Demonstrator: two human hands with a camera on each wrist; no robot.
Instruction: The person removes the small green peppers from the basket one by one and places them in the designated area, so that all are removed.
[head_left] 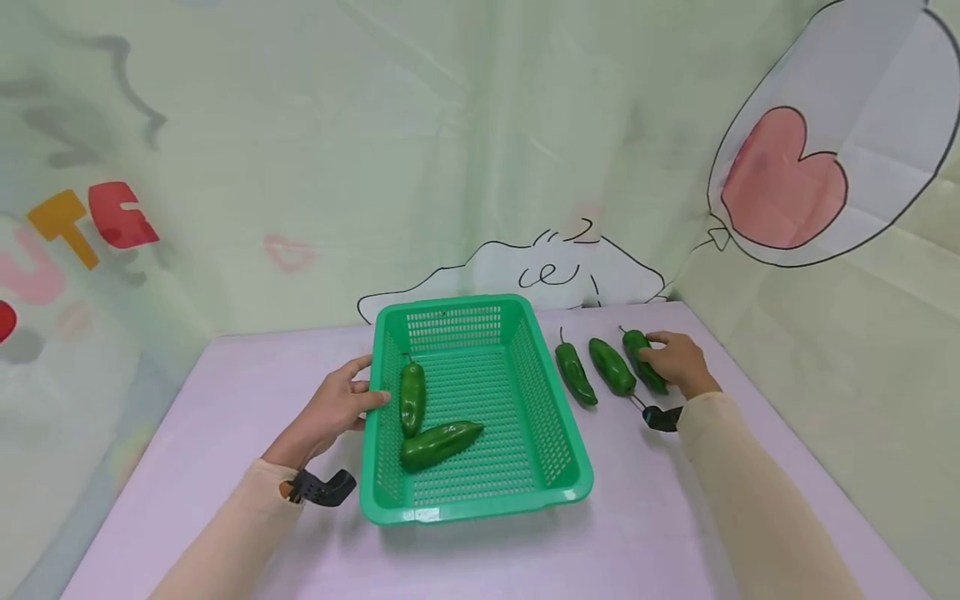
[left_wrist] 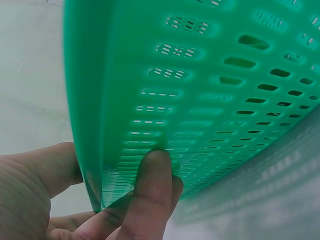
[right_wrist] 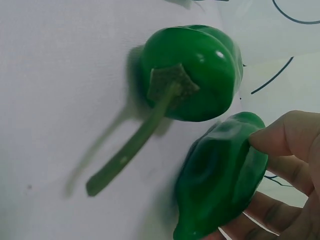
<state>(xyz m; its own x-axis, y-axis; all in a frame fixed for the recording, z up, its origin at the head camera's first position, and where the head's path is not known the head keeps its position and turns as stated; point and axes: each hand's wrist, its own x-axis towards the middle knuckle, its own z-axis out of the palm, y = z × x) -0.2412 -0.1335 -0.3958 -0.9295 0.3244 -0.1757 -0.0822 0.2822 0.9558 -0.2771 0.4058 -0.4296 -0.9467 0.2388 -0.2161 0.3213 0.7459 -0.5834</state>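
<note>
My left hand (head_left: 334, 410) grips the left rim of a green basket (head_left: 480, 505); in the left wrist view its thumb is outside the rim and the fingers (left_wrist: 154, 190) press the perforated wall (left_wrist: 120, 95). Two green peppers lie in the basket, one upright along the left side (head_left: 412, 398), one slanted below it (head_left: 441, 444). At the right, my right hand (head_left: 681, 364) pinches the rightmost pepper (head_left: 643, 360) between thumb and fingers. In the right wrist view that pepper (right_wrist: 220, 175) lies beside another with a long stem (right_wrist: 192, 72).
Two more peppers, one nearer the basket (head_left: 575, 373) and one in the middle (head_left: 611, 367), lie on the pale tablecloth (head_left: 630, 533). A printed curtain (head_left: 337, 167) hangs behind and at the sides.
</note>
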